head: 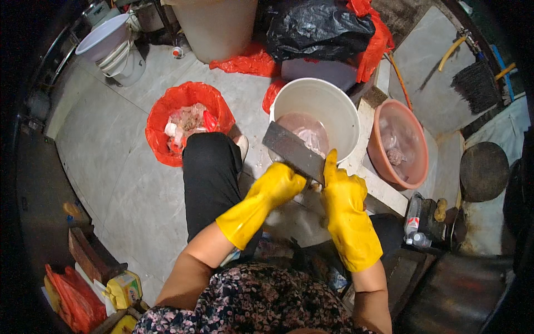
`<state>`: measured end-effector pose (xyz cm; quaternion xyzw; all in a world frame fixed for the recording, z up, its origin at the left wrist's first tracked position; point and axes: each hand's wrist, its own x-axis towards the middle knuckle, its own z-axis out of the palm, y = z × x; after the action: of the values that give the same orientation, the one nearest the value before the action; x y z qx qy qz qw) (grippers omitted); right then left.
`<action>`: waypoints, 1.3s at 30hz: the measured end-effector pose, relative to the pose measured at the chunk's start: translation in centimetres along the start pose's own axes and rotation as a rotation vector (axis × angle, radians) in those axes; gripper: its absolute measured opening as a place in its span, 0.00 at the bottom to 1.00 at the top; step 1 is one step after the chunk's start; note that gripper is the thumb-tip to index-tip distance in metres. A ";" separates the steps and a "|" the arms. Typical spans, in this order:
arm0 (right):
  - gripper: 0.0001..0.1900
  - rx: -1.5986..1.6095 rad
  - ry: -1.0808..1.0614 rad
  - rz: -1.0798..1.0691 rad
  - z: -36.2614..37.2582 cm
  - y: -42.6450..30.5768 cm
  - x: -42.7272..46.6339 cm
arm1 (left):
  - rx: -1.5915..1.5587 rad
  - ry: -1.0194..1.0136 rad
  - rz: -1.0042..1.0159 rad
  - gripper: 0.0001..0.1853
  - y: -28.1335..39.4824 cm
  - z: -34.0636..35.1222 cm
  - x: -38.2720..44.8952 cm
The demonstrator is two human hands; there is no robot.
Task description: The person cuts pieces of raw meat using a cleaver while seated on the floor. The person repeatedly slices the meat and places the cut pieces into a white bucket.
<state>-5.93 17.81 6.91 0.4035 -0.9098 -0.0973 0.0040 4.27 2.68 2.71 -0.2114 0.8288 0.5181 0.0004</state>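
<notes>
Both hands wear yellow rubber gloves. A dark, broad cleaver blade (294, 152) slants over the near rim of a white plastic bucket (344, 108). My left hand (280, 183) is closed in a fist below the blade's lower edge; what lies inside it is hidden. My right hand (344, 188) grips the blade's right end, its index finger stretched up along the end. Cloudy pinkish liquid (302, 127) with pale pieces in it fills the bottom of the bucket. Left of my knee stands a container lined with a red plastic bag (156, 125), holding pale, fleshy scraps (190, 119).
A pink basin (423, 144) with pale lumps is at the right, beside a low tiled ledge (390, 192). Plastic bottles (413, 217) lie near it. Behind the bucket are a black plastic bag (321, 31) and a large bin (212, 29). A lilac basin (102, 37) sits upper left.
</notes>
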 end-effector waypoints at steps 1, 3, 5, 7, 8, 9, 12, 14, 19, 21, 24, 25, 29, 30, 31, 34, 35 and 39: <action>0.45 -0.009 -0.011 -0.026 -1.2 -0.3 -0.5 | -0.006 0.018 0.017 0.21 -0.8 0.1 0.0; 0.45 0.003 -0.030 -0.038 -1.4 -0.3 -0.6 | -0.012 0.047 0.068 0.21 -1.9 0.1 0.2; 0.45 -0.015 0.011 -0.036 -0.1 0.1 0.1 | -0.015 0.070 0.135 0.21 -2.1 0.1 0.6; 0.39 -0.007 0.036 -0.008 0.8 0.6 1.5 | -0.009 -0.006 0.059 0.21 0.5 -0.3 0.1; 0.37 -0.004 0.049 0.009 0.9 0.9 1.9 | -0.014 -0.072 0.014 0.20 1.1 -0.6 0.3; 0.39 0.007 0.047 0.005 0.6 0.6 1.8 | -0.011 -0.132 -0.036 0.20 1.5 -1.0 0.4; 0.44 0.008 -0.013 -0.056 -1.5 -0.4 -0.5 | 0.332 -0.244 0.192 0.17 -2.9 0.1 1.1; 0.45 -0.010 0.029 -0.063 -1.2 -0.7 -1.3 | 0.557 0.015 0.493 0.16 -7.5 2.6 2.3; 0.42 0.059 0.009 0.025 -0.4 -1.0 0.4 | 0.237 0.122 0.394 0.16 -5.9 1.7 2.6; 0.40 0.123 0.004 0.031 -0.4 -0.7 0.2 | 0.162 0.180 0.349 0.14 -3.8 0.8 2.1; 0.38 0.233 0.056 0.115 -1.2 1.2 -0.1 | 0.158 0.226 0.169 0.12 0.6 -1.0 0.2; 0.38 0.272 0.082 0.163 -1.6 2.3 -0.4 | 0.243 0.276 0.259 0.12 0.4 -0.9 0.3; 0.37 0.129 0.027 0.044 -4.5 3.2 -1.9 | 0.473 0.335 0.479 0.12 -0.9 0.6 0.8; 0.37 0.067 -0.005 -0.036 -4.9 3.2 -2.4 | 0.475 0.284 0.456 0.12 -1.2 0.8 0.8; 0.38 -0.007 -0.079 -0.110 -5.2 2.9 -3.0 | 0.476 0.233 0.429 0.12 -1.4 1.1 0.8; 0.35 -0.065 -0.028 -0.119 -3.6 3.2 -3.2 | 0.498 0.098 0.333 0.11 -1.5 1.6 1.2; 0.34 -0.077 -0.027 -0.099 -2.7 3.5 -2.9 | 0.506 0.062 0.305 0.10 -1.3 1.9 1.1; 0.37 -0.026 -0.049 -0.023 -0.4 4.2 -2.8 | 0.503 0.001 0.224 0.10 -0.2 1.7 0.7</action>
<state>-7.12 22.55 8.24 0.4111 -0.9037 -0.1191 -0.0140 3.38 3.86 1.56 -0.1118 0.9497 0.2925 -0.0047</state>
